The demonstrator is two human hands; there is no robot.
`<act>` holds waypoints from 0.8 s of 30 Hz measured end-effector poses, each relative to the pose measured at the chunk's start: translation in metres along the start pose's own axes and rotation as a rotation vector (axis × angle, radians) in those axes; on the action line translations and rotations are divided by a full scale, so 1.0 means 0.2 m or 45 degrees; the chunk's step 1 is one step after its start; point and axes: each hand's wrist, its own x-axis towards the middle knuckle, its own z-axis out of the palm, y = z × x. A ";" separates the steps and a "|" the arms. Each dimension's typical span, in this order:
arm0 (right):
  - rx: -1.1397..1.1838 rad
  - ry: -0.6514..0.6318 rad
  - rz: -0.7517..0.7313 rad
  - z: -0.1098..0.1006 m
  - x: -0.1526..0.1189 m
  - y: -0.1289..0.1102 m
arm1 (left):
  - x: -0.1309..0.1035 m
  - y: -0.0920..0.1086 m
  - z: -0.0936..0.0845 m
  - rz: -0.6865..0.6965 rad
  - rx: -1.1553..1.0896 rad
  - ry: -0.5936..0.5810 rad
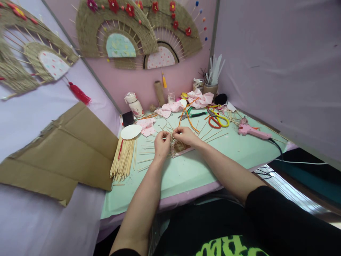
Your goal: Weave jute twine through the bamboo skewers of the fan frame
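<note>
A half-made fan of thin wooden sticks spreading outward, with tan twine and a pale pink lower edge, lies on the table. Over its upper left part, my left hand is closed in a pinch on what looks like tan twine. Close beside it, my right hand also pinches the twine, its fingertips nearly meeting the left ones. The fingers partly hide the strand and the fan's middle. Loose sticks radiate to the right, beyond my right wrist.
Left of the fan lie a stick bundle, a white oval and a large cardboard sheet. Behind are pliers, scissors, pink cloth and a bottle. A pink glue gun with a cord lies right.
</note>
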 end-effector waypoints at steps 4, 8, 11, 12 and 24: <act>-0.003 -0.083 -0.022 0.01 -0.01 0.00 | 0.01 -0.03 0.00 -0.058 0.025 0.127; -0.022 -0.131 -0.106 0.01 -0.02 -0.01 | 0.04 -0.08 0.01 -0.205 -0.109 0.192; -0.013 -0.098 -0.098 0.01 -0.01 -0.01 | 0.04 -0.09 0.02 -0.170 -0.189 0.138; -0.006 -0.080 -0.095 0.01 -0.01 0.00 | 0.03 -0.08 0.02 -0.141 -0.200 0.113; 0.016 -0.056 -0.137 -0.01 -0.01 0.00 | -0.01 0.02 -0.01 0.074 0.016 0.039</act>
